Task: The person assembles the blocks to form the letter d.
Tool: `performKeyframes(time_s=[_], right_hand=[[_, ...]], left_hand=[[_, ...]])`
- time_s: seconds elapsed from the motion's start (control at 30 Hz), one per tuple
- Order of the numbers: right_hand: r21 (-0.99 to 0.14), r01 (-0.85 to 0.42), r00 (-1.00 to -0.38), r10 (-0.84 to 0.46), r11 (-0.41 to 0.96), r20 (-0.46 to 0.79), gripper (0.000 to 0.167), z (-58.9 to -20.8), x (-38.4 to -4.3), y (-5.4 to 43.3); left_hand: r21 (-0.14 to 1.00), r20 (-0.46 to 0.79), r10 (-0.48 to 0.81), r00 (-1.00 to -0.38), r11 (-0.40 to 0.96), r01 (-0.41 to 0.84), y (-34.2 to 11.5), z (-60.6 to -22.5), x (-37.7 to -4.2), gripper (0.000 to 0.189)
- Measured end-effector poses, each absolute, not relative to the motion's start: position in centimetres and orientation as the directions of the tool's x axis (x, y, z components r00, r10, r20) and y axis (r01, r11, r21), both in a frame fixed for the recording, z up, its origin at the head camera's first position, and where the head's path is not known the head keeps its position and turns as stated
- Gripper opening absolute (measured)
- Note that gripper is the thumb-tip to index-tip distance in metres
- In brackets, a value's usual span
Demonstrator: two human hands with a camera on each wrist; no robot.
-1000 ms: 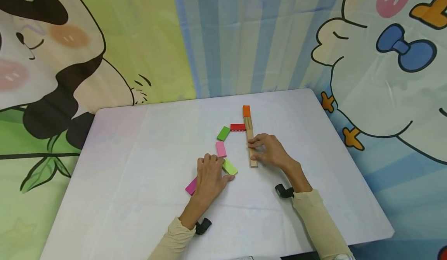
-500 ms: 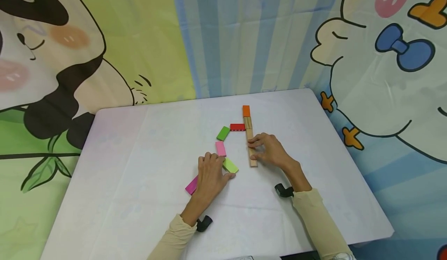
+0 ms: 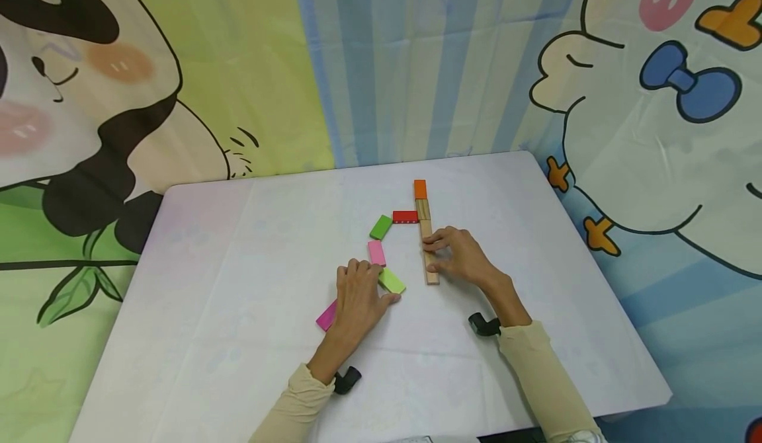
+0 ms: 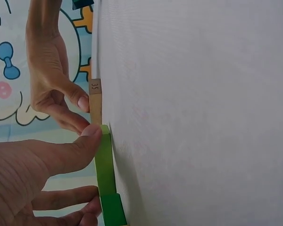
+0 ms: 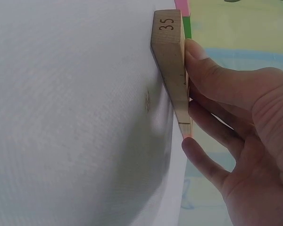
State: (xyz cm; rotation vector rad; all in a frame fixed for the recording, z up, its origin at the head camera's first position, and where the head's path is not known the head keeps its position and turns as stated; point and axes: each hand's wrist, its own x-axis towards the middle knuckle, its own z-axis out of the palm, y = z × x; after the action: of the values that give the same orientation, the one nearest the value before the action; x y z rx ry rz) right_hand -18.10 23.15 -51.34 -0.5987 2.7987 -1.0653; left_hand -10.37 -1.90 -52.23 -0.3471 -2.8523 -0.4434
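My left hand (image 3: 360, 301) holds a lime-green wooden block (image 3: 393, 281) on the tabletop, thumb at one end and fingers near the other. Beside those fingers, the left wrist view shows a darker green block (image 4: 113, 209), which the hand covers in the head view. With thumb and fingertips my right hand (image 3: 461, 258) touches a straight row of plain wooden blocks (image 3: 432, 276); the end one (image 5: 167, 30) bears the number 35. A magenta block (image 3: 325, 316) pokes out from under the left hand.
A pink block (image 3: 376, 253), a green block (image 3: 381, 227) and a red block (image 3: 405, 217) curve up towards the plain row. An orange block (image 3: 420, 189) caps the row's far end. All lie on a white table (image 3: 238, 284) before a cartoon-printed cloth (image 3: 417, 66).
The lime-green block shifts very slightly along with small movements of my left hand. My right hand and the plain row stay where they are.
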Motion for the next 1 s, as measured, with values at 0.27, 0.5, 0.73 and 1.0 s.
performKeyframes(time_s=[0.27, 0.5, 0.73, 1.0], right_hand=[[-0.661, -0.317, -0.923, -0.381, 0.681, 0.050, 0.046, -51.24, -18.00, 23.07], [-0.661, -0.313, -0.924, -0.379, 0.682, 0.047, 0.046, -51.08, -18.00, 23.04], [-0.658, -0.315, -0.924, -0.379, 0.684, 0.049, 0.045, -51.18, -18.04, 23.06], [-0.656, -0.314, -0.926, -0.375, 0.687, 0.050, 0.045, -51.27, -18.11, 23.05]], left_hand=[[0.271, 0.257, 0.188, -0.948, 0.927, 0.258, -1.89, -52.10, -10.30, 0.064], [0.266, 0.266, 0.185, -0.946, 0.929, 0.257, -1.88, -52.08, -10.33, 0.063], [0.271, 0.270, 0.182, -0.945, 0.928, 0.256, -1.91, -52.11, -10.41, 0.063], [0.270, 0.267, 0.170, -0.949, 0.932, 0.243, -1.87, -52.03, -10.47, 0.064]])
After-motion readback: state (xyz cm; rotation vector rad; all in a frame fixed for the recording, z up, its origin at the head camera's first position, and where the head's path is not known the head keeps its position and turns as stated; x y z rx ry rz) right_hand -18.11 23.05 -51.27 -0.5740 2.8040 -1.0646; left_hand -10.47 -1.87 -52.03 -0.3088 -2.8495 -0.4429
